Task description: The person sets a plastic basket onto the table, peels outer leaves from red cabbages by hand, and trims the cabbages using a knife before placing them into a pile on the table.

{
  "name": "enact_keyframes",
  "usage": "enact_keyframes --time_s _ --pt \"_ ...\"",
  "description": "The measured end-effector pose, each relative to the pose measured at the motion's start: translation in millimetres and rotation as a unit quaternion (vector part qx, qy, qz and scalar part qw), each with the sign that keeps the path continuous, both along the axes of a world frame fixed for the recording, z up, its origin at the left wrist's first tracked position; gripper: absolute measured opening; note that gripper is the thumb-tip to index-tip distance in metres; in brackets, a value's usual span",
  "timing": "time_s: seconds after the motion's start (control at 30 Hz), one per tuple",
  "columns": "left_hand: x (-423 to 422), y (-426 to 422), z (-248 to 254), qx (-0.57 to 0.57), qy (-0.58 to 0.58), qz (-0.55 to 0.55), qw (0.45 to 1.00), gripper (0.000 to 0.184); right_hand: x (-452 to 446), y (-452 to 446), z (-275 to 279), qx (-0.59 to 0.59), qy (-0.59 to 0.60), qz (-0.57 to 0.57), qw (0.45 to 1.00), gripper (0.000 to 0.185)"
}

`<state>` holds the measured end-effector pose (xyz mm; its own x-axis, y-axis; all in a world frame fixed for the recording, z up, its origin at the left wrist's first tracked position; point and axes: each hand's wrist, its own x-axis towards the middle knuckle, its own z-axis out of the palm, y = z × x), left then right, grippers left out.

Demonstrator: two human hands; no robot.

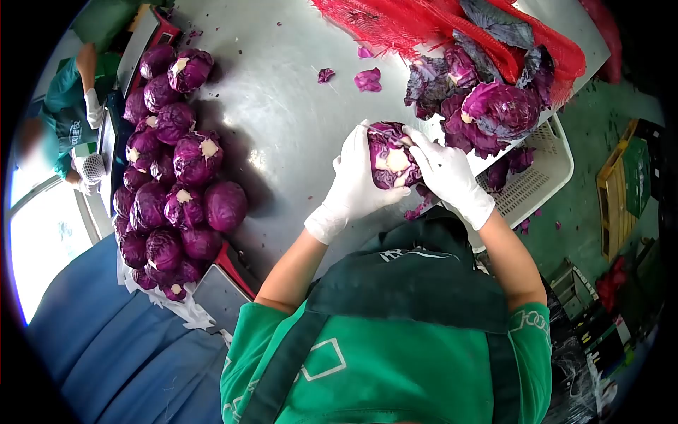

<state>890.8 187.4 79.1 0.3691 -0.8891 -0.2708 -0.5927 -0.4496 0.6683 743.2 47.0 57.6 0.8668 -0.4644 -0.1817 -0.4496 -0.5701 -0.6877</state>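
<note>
A red cabbage (393, 160) with its pale cut stem showing is held between my two white-gloved hands, over the near edge of the metal table (304, 85). My left hand (359, 177) cups its left side, thumb along the bottom. My right hand (446, 169) is at its right side, fingers closed on its upper right part near the stem. Loose leaf bits (417, 206) hang just below the cabbage. To the right of my right hand lie torn outer leaves (501, 113).
Many red cabbages (176, 155) are piled at the left. A red mesh bag (424, 25) lies at the top right. A white crate (540, 177) stands below the table's right edge. Another person (70, 120) works at the far left.
</note>
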Motion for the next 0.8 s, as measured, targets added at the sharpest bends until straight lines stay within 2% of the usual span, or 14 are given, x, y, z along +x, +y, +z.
enact_keyframes --time_s 0.03,0.1,0.17,0.2,0.23,0.3,0.33,0.4,0.43,0.5,0.57,0.67,0.73,0.8 --pt "-1.5 -0.9 1.4 -0.005 -0.003 0.004 1.000 0.121 0.3 -11.7 -17.7 0.001 0.001 -0.001 1.000 0.035" --pt "-17.6 9.9 2.9 -0.065 -0.102 -0.099 0.988 0.113 -3.0 -38.3 -57.0 -0.082 0.041 -0.024 0.995 0.031" --pt "-17.5 14.5 -5.7 -0.127 -0.034 -0.045 0.990 0.114 2.9 -48.5 -62.1 -0.104 0.114 0.020 0.988 0.032" --pt "-14.8 22.2 -7.8 -0.111 0.008 0.024 0.993 0.118 10.3 -51.5 -59.9 -0.093 0.146 0.053 0.984 0.032" --pt "-14.7 32.0 -13.5 -0.070 0.073 0.102 0.990 0.126 11.7 -47.3 -85.0 -0.050 -0.052 -0.006 0.997 0.025" --pt "-17.8 36.8 -3.7 -0.086 0.100 0.148 0.980 0.124 17.6 -42.5 -90.4 -0.132 -0.016 -0.021 0.991 0.026" --pt "-20.0 36.0 -5.5 -0.113 0.061 0.151 0.980 0.125 19.2 -30.2 -78.8 -0.204 -0.096 -0.060 0.972 0.026" --pt "-17.3 32.0 0.3 -0.074 0.014 0.140 0.987 0.124 9.2 2.5 -31.6 -0.062 0.004 -0.110 0.992 0.030" --pt "-15.7 26.4 2.2 -0.045 -0.027 0.121 0.991 0.123 -3.0 14.9 -22.5 -0.192 -0.022 -0.050 0.980 0.033" --pt "-15.2 21.8 5.0 -0.047 -0.009 0.117 0.992 0.120 -13.1 37.9 -12.1 -0.047 -0.035 -0.093 0.994 0.040" --pt "-17.5 18.6 7.3 -0.049 -0.177 0.015 0.983 0.121 -21.3 54.5 -1.8 0.051 -0.031 -0.122 0.991 0.047" --pt "-22.8 13.6 -1.6 -0.095 -0.097 0.013 0.991 0.112 -26.0 58.5 -4.6 0.008 -0.070 -0.137 0.988 0.051" --pt "-28.6 11.2 -4.2 -0.110 -0.070 0.023 0.991 0.104 -25.8 58.9 8.7 -0.004 0.041 -0.116 0.992 0.052" --pt "-31.3 7.4 -3.1 -0.112 -0.072 0.023 0.991 0.104 -25.7 54.2 12.4 -0.012 0.042 -0.110 0.993 0.052"
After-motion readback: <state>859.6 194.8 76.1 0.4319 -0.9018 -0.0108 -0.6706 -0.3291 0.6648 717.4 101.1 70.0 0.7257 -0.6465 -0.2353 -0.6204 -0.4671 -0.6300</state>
